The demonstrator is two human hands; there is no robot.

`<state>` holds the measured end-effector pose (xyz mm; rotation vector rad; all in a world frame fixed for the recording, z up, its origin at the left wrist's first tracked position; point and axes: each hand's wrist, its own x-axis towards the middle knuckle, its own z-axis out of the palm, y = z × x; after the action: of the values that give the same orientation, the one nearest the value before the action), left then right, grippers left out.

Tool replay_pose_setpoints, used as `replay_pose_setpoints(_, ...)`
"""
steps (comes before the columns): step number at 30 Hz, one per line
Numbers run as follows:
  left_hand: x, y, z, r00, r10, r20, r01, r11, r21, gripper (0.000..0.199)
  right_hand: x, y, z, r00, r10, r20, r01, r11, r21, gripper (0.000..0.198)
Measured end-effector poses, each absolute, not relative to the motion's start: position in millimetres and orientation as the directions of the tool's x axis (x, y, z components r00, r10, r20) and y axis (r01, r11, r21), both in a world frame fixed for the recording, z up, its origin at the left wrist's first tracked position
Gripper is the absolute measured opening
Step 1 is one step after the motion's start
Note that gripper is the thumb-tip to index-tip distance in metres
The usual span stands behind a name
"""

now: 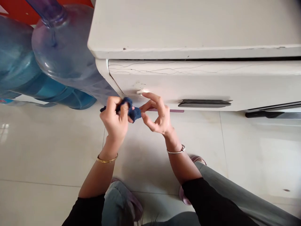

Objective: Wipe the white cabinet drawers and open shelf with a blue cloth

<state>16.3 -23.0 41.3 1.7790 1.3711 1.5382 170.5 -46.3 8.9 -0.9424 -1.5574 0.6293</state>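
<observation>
Head view: dark-blue cloth (134,115) is clutched by the left hand (115,119); the right hand (160,116)'s grip cannot be told; a far-left marking (5,101) cannot be read.

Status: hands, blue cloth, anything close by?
Left hand gripping bunched blue cloth. Right hand half-curled at its edge, pinch unclear. White knob just above, large bottles close on the left.

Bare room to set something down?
Visible cabinet top, right of the big bottles; floor between bottles and left forearm. Crowded: where the bottles stand, and around the white knob: left hand, blue cloth, right hand.
</observation>
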Motion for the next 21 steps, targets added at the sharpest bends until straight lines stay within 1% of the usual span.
replay_pose_setpoints(2,14,-31,43,-0.035,0.853,0.521,0.406,-0.464,0.787,0.018,159,-53,9,-0.025,0.818,0.574,0.185,0.568,-0.802,0.057)
replay_pose_setpoints(4,14,-36,50,-0.027,0.829,0.558,0.431,-0.494,0.755,0.017,147,-59,9,-0.007,0.836,0.548,0.19,0.54,-0.82,0.057)
replay_pose_setpoints(5,13,-37,53,-0.03,0.818,0.574,0.442,-0.505,0.742,0.019,142,-61,9,-0.001,0.853,0.523,0.207,0.511,-0.834,0.052)
replay_pose_setpoints(7,6,-38,58,-0.021,0.822,0.569,0.448,-0.501,0.74,0.024,137,-63,11,0.01,0.881,0.472,0.263,0.454,-0.852,0.035)
replay_pose_setpoints(9,-5,-37,61,0.022,0.862,0.506,0.426,-0.466,0.775,0.026,138,-63,13,0.021,0.885,0.464,0.31,0.436,-0.845,0.023)
replay_pose_setpoints(11,-17,-35,61,0.107,0.917,0.385,0.408,-0.394,0.824,0.024,143,-63,16,0.075,0.876,0.476,0.314,0.432,-0.845,0.018)
replay_pose_setpoints(14,-32,-31,57,0.288,0.936,0.202,0.447,-0.318,0.836,0.036,148,-64,18,0.184,0.835,0.519,0.272,0.464,-0.843,0.015)
replay_pose_setpoints(15,-35,-29,53,0.345,0.924,0.165,0.471,-0.323,0.821,0.034,148,-65,18,0.215,0.816,0.536,0.269,0.478,-0.836,0.015)
replay_pose_setpoints(17,-40,-25,43,0.4,0.904,0.151,0.505,-0.355,0.787,0.017,146,-67,18,0.257,0.788,0.56,0.286,0.492,-0.822,0.017)
replay_pose_setpoints(19,-44,-19,31,0.365,0.914,0.18,0.5,-0.355,0.79,0.004,144,-70,19,0.294,0.77,0.566,0.32,0.479,-0.818,0.019)
replay_pose_setpoints(21,-47,-13,20,0.276,0.94,0.201,0.442,-0.31,0.842,0.004,141,-72,21,0.327,0.743,0.584,0.348,0.48,-0.805,0.021)
